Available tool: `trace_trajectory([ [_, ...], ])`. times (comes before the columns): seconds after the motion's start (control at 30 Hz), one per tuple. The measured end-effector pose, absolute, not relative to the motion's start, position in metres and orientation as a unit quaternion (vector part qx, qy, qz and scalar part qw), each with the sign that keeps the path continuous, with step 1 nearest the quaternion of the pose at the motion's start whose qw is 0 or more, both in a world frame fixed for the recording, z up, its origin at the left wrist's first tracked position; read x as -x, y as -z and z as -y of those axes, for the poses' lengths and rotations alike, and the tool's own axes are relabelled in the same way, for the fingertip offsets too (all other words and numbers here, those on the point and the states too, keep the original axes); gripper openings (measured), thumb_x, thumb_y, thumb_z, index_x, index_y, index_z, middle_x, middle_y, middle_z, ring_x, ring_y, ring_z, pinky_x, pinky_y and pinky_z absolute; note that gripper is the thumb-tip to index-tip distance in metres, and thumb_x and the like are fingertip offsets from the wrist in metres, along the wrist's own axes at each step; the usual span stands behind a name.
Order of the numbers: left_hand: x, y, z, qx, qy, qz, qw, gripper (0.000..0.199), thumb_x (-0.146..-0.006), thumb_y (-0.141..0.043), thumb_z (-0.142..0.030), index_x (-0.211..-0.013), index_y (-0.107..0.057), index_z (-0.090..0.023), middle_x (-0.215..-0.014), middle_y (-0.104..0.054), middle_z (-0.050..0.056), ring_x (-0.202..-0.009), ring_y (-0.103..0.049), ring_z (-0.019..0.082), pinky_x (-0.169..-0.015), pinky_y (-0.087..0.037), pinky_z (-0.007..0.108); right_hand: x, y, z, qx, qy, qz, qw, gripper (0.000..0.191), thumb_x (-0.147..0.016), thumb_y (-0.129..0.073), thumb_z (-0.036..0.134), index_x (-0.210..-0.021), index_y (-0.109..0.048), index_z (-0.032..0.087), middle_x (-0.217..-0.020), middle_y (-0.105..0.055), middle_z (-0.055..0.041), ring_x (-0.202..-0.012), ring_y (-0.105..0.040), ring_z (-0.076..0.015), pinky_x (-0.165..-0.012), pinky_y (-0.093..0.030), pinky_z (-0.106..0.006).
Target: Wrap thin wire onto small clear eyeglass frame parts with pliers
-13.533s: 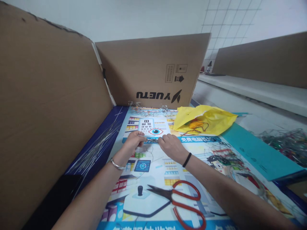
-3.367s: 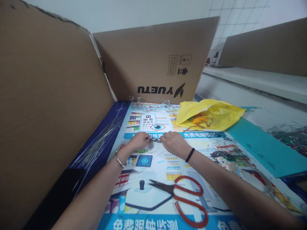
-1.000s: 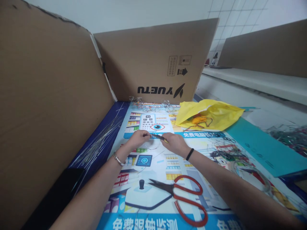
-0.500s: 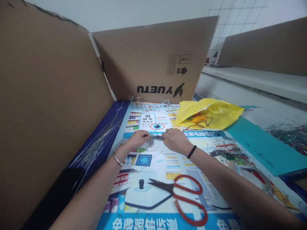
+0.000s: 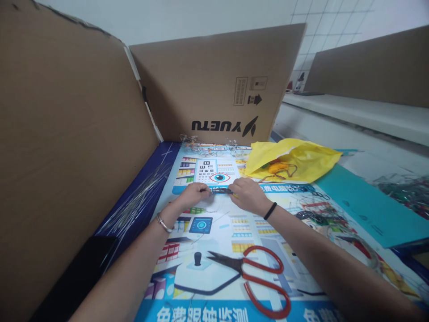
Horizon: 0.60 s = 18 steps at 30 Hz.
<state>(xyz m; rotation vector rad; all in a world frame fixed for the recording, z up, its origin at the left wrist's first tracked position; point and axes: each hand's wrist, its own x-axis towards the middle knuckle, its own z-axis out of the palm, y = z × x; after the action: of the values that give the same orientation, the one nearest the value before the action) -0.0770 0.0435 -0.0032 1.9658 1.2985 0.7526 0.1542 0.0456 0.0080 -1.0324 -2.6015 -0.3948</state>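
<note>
In the head view my right hand (image 5: 248, 196) is closed around small pliers (image 5: 221, 191), whose dark metal jaws point left and whose yellow grip peeks out under my fingers. The jaws reach almost to the fingertips of my left hand (image 5: 194, 196), which is pinched together. What those fingertips hold is too small to make out; a thin wire seems to trail below. Nearer to me lie scissors (image 5: 239, 264) with red handles and dark blades, their tips to the left.
A printed poster sheet (image 5: 214, 228) covers the table. Thin wires (image 5: 137, 197) lie at left beside a black object (image 5: 80, 277). Cardboard panels (image 5: 208, 80) stand behind and left. At right are a yellow bag (image 5: 301, 156) with orange cord, a teal sheet (image 5: 368, 205) and tangled wire pieces (image 5: 405, 192).
My right hand has shifted slightly up and right, and more of the pliers' jaws shows between the hands. My left hand stays almost where it was.
</note>
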Motion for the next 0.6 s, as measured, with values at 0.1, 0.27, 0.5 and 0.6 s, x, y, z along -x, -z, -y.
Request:
trace_trajectory([
  [0.1,0.077,0.001,-0.043,-0.751,-0.29,-0.492,0.33,0.017,-0.069,-0.049,-0.025,-0.068,-0.064,-0.015,-0.07,-0.064,0.001,-0.067,-0.054,0.014,-0.062,-0.041,0.023,-0.155,-0.008,-0.046,0.343,0.129,0.915,0.169,0.019,-0.082,-0.046,0.029,-0.086,-0.06,0.017,-0.08,-0.057,-0.0062,-0.078,-0.047,-0.0173,-0.07,-0.029,-0.028],
  [0.27,0.077,0.001,-0.042,-0.746,-0.291,-0.487,0.349,0.018,-0.069,-0.05,-0.027,-0.071,-0.064,-0.015,-0.073,-0.064,0.001,-0.07,-0.055,0.014,-0.066,-0.042,0.023,-0.162,-0.01,-0.054,0.418,0.127,0.866,0.244,0.025,-0.086,-0.04,0.028,-0.091,-0.06,0.015,-0.081,-0.057,-0.0076,-0.079,-0.048,-0.0175,-0.071,-0.03,-0.027],
  [0.5,0.077,0.002,-0.043,-0.744,-0.288,-0.497,0.342,0.017,-0.07,-0.05,-0.026,-0.071,-0.063,-0.014,-0.073,-0.064,0.002,-0.068,-0.055,0.014,-0.065,-0.042,0.023,-0.161,-0.01,-0.05,0.348,0.144,0.915,0.149,0.02,-0.083,-0.044,0.027,-0.085,-0.06,0.016,-0.08,-0.057,-0.0068,-0.077,-0.046,-0.0175,-0.068,-0.026,-0.029],
  [0.6,0.075,0.0,-0.042,-0.751,-0.287,-0.494,0.331,0.016,-0.07,-0.05,-0.024,-0.07,-0.063,-0.015,-0.072,-0.063,0.001,-0.068,-0.054,0.013,-0.064,-0.041,0.022,-0.157,-0.008,-0.047,0.327,0.145,0.921,0.156,0.02,-0.083,-0.044,0.028,-0.085,-0.06,0.016,-0.078,-0.056,-0.0067,-0.076,-0.044,-0.0171,-0.068,-0.025,-0.029],
])
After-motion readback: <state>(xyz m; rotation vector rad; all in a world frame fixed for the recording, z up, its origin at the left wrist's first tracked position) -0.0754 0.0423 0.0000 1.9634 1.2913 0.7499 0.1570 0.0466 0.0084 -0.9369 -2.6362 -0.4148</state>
